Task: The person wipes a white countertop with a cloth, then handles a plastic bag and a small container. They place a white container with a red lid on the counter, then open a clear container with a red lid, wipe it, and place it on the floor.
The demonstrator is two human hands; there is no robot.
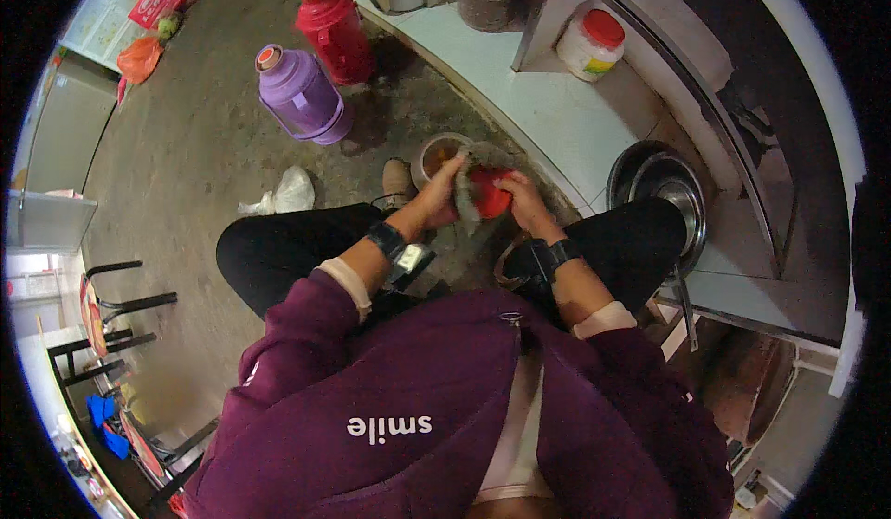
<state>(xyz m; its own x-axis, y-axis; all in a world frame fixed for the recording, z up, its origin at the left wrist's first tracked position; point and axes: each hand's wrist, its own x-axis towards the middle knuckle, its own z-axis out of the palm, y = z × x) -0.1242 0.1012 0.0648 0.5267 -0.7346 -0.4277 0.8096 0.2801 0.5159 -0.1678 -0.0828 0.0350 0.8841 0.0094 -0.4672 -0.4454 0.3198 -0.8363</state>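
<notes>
Low between my knees, my left hand [438, 196] is closed on a greyish cloth [467, 205]. The cloth lies against a red lid [492, 194], whose other side my right hand [529, 208] grips with bent fingers. Just beyond my left hand, a round see-through tub [434, 155] stands on the floor. Something brownish shows inside it, and my left fingers overlap its rim in the picture. Part of the cloth is hidden by my left hand.
On the floor stand a purple thermos flask [302, 97], a red thermos flask [336, 36] and a white plastic bag [288, 192]. The tiled ledge [557, 138] at right bears a red-lidded jar [592, 47] and metal pans [666, 185]. Chairs [102, 310] stand at left.
</notes>
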